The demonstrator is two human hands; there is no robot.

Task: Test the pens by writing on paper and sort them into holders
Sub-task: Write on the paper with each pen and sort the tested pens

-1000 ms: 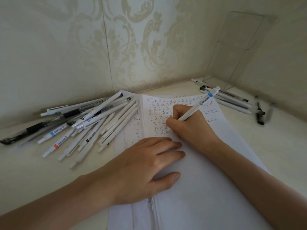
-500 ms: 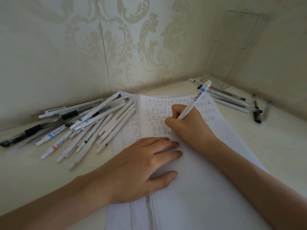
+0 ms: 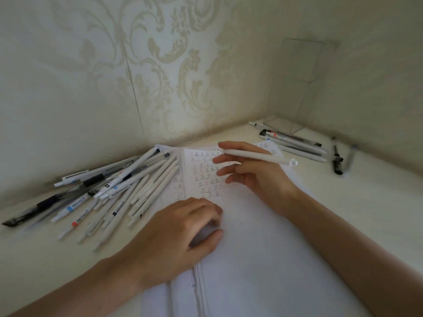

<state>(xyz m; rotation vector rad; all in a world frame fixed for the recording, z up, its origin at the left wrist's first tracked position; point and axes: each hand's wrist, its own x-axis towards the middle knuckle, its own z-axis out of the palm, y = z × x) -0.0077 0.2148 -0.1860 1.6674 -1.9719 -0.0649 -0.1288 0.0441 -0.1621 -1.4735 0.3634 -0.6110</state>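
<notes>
Cream desk, wallpapered corner. Right hand: fingers spread, white pen pinched between index and middle, held just above the paper. Left hand loosely curled, resting on paper. Pen pile left; smaller pen group beside clear holder.

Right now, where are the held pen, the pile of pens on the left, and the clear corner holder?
white pen (image 3: 258,157): head view, middle of its barrel.
pile of pens (image 3: 148,181): head view, a white barrel mid-pile.
clear holder (image 3: 297,72): head view, its upright transparent wall.
</notes>
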